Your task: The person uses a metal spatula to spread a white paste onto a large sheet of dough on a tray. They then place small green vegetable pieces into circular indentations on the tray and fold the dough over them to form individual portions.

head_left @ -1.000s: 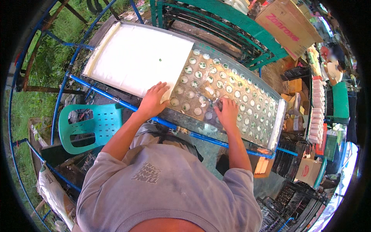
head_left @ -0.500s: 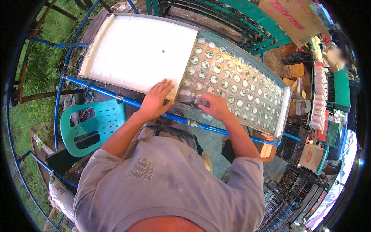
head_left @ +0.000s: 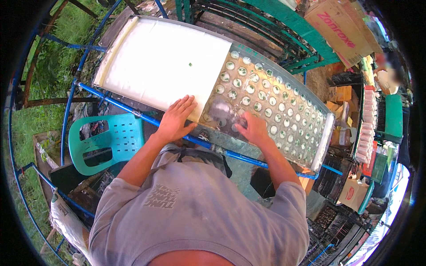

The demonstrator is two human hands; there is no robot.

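A long shallow tray table stretches before me. Its left half is covered by a white sheet [head_left: 155, 51] with a small green leaf scrap [head_left: 191, 64] on it. My left hand [head_left: 178, 117] lies flat on that sheet's near right corner, fingers stretched out. To the right, a panel [head_left: 227, 129] carries rows of round white cups, many with bits of green in them. My right hand [head_left: 255, 128] is over the panel's near edge with its fingers curled together. A greyish see-through smear [head_left: 222, 110] beside those fingers is too blurred to identify.
A blue pipe rail [head_left: 191, 138] runs along the table's near side. Left of my body stands a turquoise plastic chair [head_left: 126, 137]. Green slatted framework [head_left: 319, 48] and a carton [head_left: 339, 33] are beyond the table. Boxes [head_left: 344, 95] and a person [head_left: 386, 80] are at the right.
My right hand has moved slightly right and nearer to me, and the blurred thing beside it has changed shape. My left hand stays flat on the white sheet. The whole view has shifted slightly.
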